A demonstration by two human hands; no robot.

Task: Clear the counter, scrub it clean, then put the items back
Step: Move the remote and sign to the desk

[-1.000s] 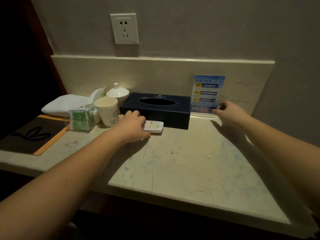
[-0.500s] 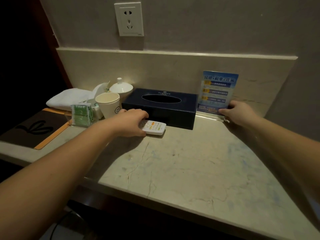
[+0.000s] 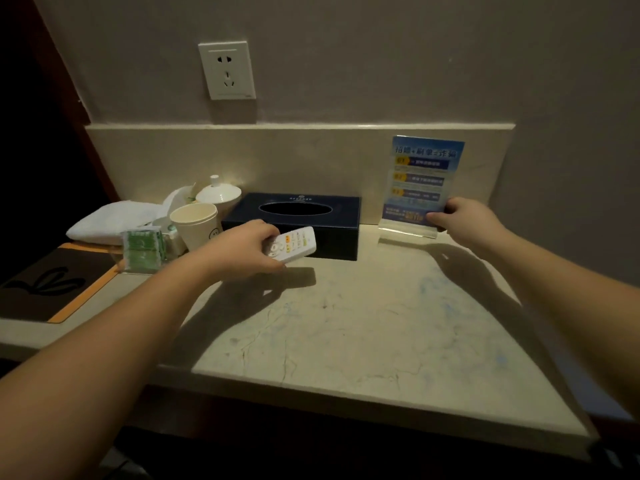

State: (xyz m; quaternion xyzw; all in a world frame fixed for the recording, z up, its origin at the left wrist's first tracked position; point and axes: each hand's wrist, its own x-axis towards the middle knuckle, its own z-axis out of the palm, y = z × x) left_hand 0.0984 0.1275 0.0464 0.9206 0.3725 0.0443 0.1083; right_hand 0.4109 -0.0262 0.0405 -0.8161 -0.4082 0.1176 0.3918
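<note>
Dim light over a pale marble tabletop (image 3: 346,334), veined and smudged, set against a low stone backsplash (image 3: 311,157) with a white wall socket (image 3: 227,70) above it. Your left hand (image 3: 242,249) has its fingers curled round the near end of the white remote (image 3: 294,244), thumb underneath, and the remote is tilted, its far end raised off the tabletop with a shadow beneath it, right in front of the dark blue tissue box (image 3: 301,221). Your right hand (image 3: 465,220) pinches the lower right corner of the blue sign card (image 3: 424,178), which stands upright in its clear acrylic base (image 3: 405,233) close to the backsplash, well to the right of the tissue box. Over on the left, a paper cup (image 3: 195,225) stands upright just beside the tissue box, with a white lidded cup (image 3: 218,194) behind it. A green packet holder (image 3: 143,251) sits in front of the cup, and a folded white towel (image 3: 110,221) lies further left. A dark mat with an orange edge (image 3: 59,289) covers the tabletop's far left corner
</note>
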